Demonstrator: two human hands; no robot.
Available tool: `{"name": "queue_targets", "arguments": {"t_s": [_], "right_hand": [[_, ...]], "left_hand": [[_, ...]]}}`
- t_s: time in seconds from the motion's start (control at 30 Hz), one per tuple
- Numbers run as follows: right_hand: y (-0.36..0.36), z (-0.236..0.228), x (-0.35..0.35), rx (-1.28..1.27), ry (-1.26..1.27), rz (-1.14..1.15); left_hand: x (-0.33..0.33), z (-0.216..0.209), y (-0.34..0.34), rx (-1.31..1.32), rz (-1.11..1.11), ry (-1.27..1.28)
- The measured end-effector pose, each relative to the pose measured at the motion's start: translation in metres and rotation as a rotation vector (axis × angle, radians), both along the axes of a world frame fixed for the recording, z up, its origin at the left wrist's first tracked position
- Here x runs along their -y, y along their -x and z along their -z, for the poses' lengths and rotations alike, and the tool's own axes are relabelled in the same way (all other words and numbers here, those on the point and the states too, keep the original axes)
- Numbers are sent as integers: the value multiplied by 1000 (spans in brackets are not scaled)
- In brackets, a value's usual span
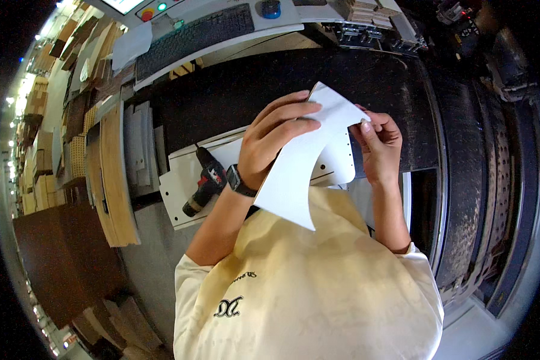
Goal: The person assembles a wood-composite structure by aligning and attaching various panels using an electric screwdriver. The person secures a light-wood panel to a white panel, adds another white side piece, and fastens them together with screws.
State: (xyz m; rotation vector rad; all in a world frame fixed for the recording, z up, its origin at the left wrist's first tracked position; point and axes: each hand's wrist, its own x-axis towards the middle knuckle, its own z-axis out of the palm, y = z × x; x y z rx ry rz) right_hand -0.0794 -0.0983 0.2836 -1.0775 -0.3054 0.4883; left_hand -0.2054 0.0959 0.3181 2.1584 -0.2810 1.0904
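A white flat panel (pixel 299 163) with a concave curved edge is held up at a slant in front of my chest. My left hand (pixel 273 133) grips its left edge, fingers over the white face and the thumb hidden behind. At the panel's right corner, my right hand (pixel 380 143) pinches the tip between thumb and fingers. Beneath lies a larger white board (pixel 175 198) with small holes, partly covered by the panel and my arms. A black and red cordless drill (pixel 207 180) rests on that board, beside my left wrist.
A dark machine bed (pixel 234 96) stretches behind my hands. Beyond it stands a console with a keyboard (pixel 195 39) and a blue round object (pixel 271 8). Wooden boards (pixel 115 174) and grey strips (pixel 141 147) stand at left. Dark rollers or rails (pixel 462 180) run along the right.
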Motion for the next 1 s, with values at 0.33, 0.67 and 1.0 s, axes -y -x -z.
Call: {"name": "queue_targets", "arguments": {"t_s": [0.33,0.67,1.0], "right_hand": [[-12,25,-2,96,-31,216],[-30,44,2,212,14,326],[-35,47,2,204,-25,430]], "left_hand": [[-13,43,-11,-596,70,893],[-11,59,11,-477,437,1530],[18,49,29,-566,562,1231]]}}
